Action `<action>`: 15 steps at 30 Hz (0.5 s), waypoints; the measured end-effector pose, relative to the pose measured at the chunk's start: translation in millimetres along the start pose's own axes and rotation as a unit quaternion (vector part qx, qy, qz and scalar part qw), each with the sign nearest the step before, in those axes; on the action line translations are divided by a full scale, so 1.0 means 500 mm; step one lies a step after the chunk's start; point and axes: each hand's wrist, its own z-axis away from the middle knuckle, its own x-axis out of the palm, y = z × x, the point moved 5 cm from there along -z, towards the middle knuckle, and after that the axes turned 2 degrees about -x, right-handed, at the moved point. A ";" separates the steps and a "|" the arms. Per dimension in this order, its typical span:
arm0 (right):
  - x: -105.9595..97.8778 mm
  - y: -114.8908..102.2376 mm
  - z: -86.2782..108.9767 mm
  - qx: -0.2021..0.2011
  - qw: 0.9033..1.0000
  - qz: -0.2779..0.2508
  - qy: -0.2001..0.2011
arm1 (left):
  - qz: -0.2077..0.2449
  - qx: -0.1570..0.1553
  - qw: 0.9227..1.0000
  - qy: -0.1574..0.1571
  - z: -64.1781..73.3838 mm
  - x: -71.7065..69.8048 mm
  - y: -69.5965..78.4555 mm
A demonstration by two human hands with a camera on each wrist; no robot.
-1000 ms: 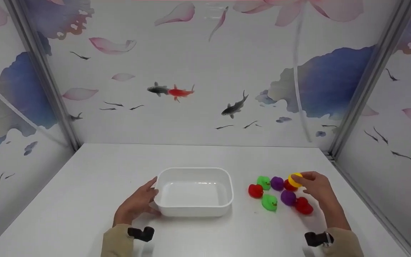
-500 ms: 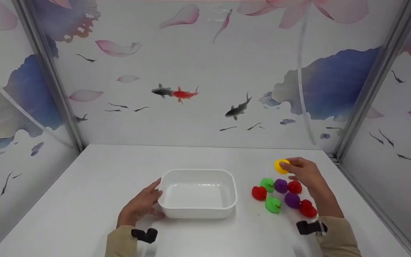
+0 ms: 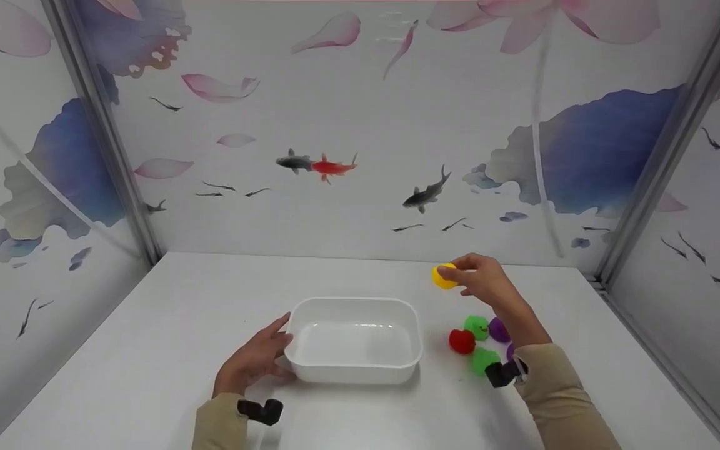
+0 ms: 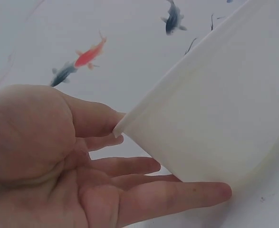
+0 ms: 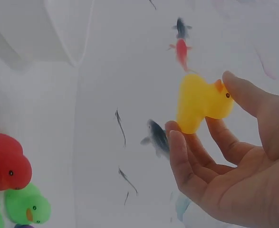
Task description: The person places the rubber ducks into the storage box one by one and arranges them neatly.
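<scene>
A yellow rubber duck (image 5: 195, 102) is pinched between the thumb and fingertips of my right hand (image 3: 485, 281), up in the air behind the other ducks. In the right wrist view its orange beak and an eye show. My left hand (image 3: 254, 359) rests at the left end of a white rectangular tub (image 3: 354, 375), fingers mostly straight. The left wrist view shows the fingers (image 4: 177, 197) against the tub's wall and rim. Nothing lies in the tub. To its right are a red duck (image 3: 462, 342), green ducks (image 3: 477, 326) and purple ones (image 3: 499, 330), partly hidden behind my right arm.
The white table (image 3: 222, 300) meets a back wall (image 3: 335, 219) printed with fish and petals. Side panels with metal posts (image 3: 104, 131) stand left and right. A black wrist camera (image 3: 260, 411) sits on each sleeve.
My right hand has lifted the yellow duck off the group and carried it left, toward the tub. The left hand keeps its place at the tub. The head view has shifted slightly.
</scene>
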 end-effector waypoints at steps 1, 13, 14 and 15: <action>0.008 -0.008 -0.003 -0.004 1.000 0.000 -0.001 | 0.001 -0.001 1.000 0.001 0.000 -0.001 -0.001; 0.092 -0.092 -0.030 -0.044 0.998 -0.025 -0.027 | 0.000 0.007 1.000 -0.011 0.000 -0.002 0.002; 0.099 -0.099 -0.032 -0.048 0.998 -0.027 -0.031 | 0.003 0.009 1.000 -0.014 0.000 -0.002 0.003; 0.107 -0.105 -0.035 -0.052 0.998 -0.027 -0.033 | 0.005 0.012 1.000 -0.017 0.000 -0.002 0.005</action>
